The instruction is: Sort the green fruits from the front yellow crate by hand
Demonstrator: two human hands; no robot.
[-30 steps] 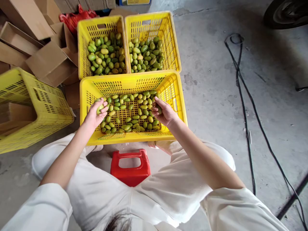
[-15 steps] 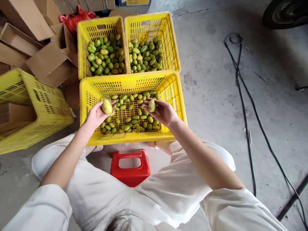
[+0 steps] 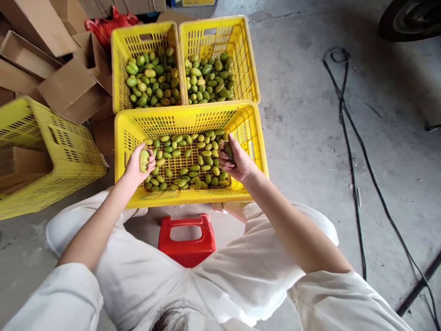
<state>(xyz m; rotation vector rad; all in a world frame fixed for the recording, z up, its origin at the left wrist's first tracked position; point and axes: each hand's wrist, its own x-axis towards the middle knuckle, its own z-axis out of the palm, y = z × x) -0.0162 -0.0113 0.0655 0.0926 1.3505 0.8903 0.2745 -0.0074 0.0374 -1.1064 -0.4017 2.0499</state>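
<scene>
My left hand (image 3: 135, 164) is closed around a yellow-green mango (image 3: 144, 161), its fingers curled over the fruit's right side. Across from it, my right hand (image 3: 240, 162) grips a darker green mango (image 3: 228, 151), mostly covered by the fingers and thumb. Both hands are raised above the near yellow crate (image 3: 188, 200), one toward each side of it. Loose green and yellowish mangoes (image 3: 195, 168) lie scattered on that crate's slotted floor, in a thin layer.
Behind stand two yellow crates, the left one (image 3: 115, 69) and the right one (image 3: 253, 59), both holding many mangoes. A tipped yellow crate (image 3: 69, 142) and cardboard boxes (image 3: 69, 87) sit at left. A red stool (image 3: 188, 250) is between my legs. Black cable (image 3: 354, 138) lies right.
Both hands have turned and closed their fingers round the mangoes, which lay on open palms before. The left hand shifted slightly left, the right hand slightly right.
</scene>
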